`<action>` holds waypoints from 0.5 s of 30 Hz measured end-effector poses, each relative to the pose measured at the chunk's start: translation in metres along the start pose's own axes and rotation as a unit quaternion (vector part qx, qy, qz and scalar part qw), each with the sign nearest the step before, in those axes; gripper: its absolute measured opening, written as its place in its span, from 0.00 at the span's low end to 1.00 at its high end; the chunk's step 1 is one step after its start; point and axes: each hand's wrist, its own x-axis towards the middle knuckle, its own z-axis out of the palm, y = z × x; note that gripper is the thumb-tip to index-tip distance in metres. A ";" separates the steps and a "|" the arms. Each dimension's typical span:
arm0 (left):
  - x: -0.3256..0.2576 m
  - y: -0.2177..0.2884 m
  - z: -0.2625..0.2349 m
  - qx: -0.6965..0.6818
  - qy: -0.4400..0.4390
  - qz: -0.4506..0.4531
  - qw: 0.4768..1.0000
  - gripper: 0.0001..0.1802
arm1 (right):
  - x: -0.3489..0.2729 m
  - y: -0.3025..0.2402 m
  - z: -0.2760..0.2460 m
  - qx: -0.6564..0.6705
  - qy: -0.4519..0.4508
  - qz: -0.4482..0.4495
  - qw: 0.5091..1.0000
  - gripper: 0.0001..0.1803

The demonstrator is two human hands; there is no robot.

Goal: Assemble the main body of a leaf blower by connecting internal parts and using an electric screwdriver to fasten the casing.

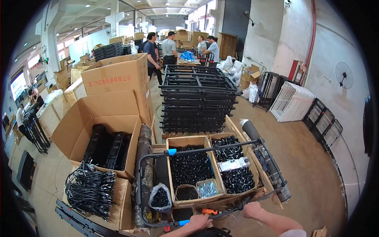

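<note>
Here, both hands grip the near bar of a black tubular frame [221, 149] with blue clips: left hand [198, 221] closed beside an orange-handled tool, right hand [252, 209] closed. The frame lies tilted over wooden boxes [172, 170] of black parts.

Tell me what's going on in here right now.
A person holds a black metal frame over a workbench, left hand and right hand both gripping its near bar. Under the frame sit cardboard boxes of small black parts. A bundle of black cables lies to the left, and a stack of black frames stands behind. Four people stand talking at the back of the warehouse.
</note>
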 end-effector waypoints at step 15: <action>-0.003 -0.001 0.002 0.022 0.005 -0.011 1.000 0.26 | -0.004 -0.013 0.002 0.021 0.152 0.017 0.988 0.14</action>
